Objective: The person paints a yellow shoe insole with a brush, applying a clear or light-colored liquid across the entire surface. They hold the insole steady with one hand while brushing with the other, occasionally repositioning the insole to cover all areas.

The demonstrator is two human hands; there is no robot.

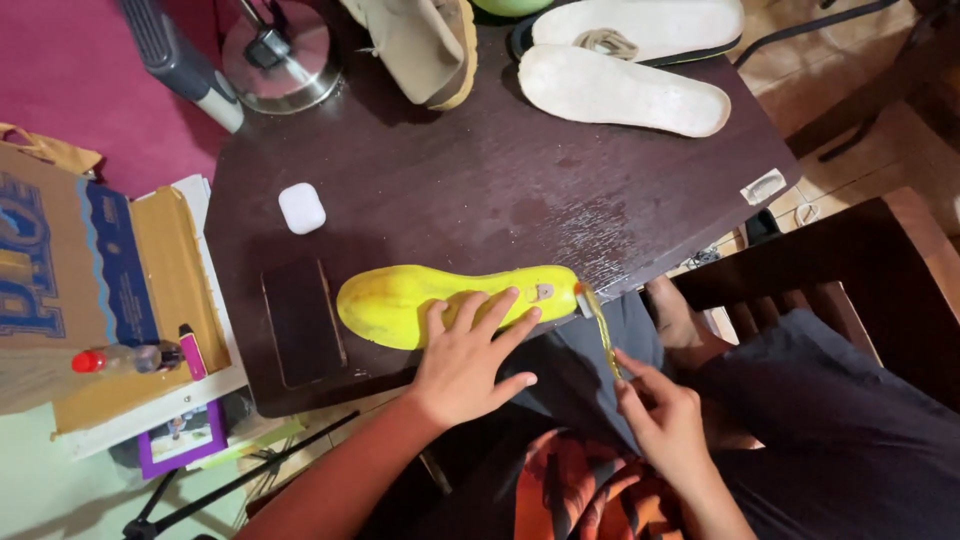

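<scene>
Right hand [665, 420] pinching strip [600, 330], left hand [470, 355] flat on insole [400, 295]

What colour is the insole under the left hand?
Bright yellow insole, head view.

Warm indoor light, tabletop glare, edge distortion

A bright yellow insole [440, 300] is lying on a dark brown table [480, 180], showing a small pale patch near its narrow end. Two off-white insoles [620, 90] are sitting at the far edge, beside a beige shoe [425, 45]. A small white case [301, 208] and a black phone [303, 322] are resting nearby. The cardboard box [90, 290] is showing tan with blue print, and a clear bottle [125, 358] is wearing a red cap.
</scene>
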